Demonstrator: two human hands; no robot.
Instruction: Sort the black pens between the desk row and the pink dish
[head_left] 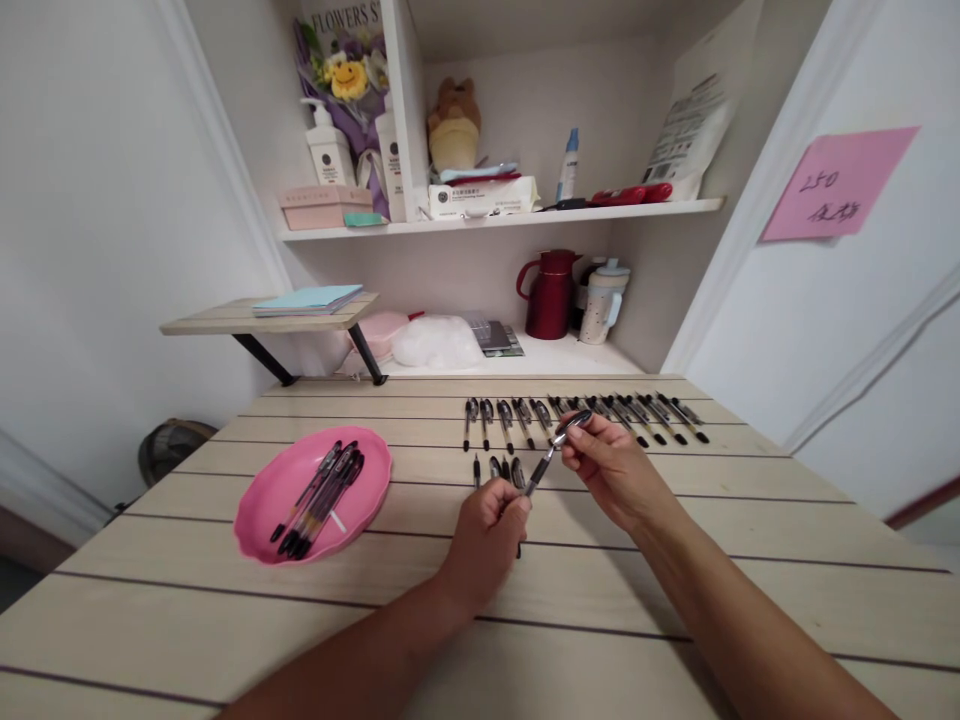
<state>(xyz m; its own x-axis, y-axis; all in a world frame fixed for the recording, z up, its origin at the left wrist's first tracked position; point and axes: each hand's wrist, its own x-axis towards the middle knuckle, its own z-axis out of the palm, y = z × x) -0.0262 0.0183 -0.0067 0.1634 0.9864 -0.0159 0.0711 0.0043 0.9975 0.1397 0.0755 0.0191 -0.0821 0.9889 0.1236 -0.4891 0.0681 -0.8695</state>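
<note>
Above the table's middle, my left hand (486,540) is closed round the barrel of a black gel pen (538,474), whose tip points up and to the right. My right hand (609,465) pinches a black pen cap (576,424) at the pen's silver tip; I cannot tell whether the cap touches the tip. Just behind my left hand lie several more pens (477,470), partly hidden by it. A long row of pens with their caps beside them (508,425) stretches behind both hands, partly covered by my right fingers.
To the left, a pink scalloped tray (259,500) holds several capped pens (322,500) and a small white strip. A raised wooden stand (202,318) carries blue paper (311,299). At the back, a red jug (550,295) and a pale cup (601,305) stand under a loaded shelf (637,209).
</note>
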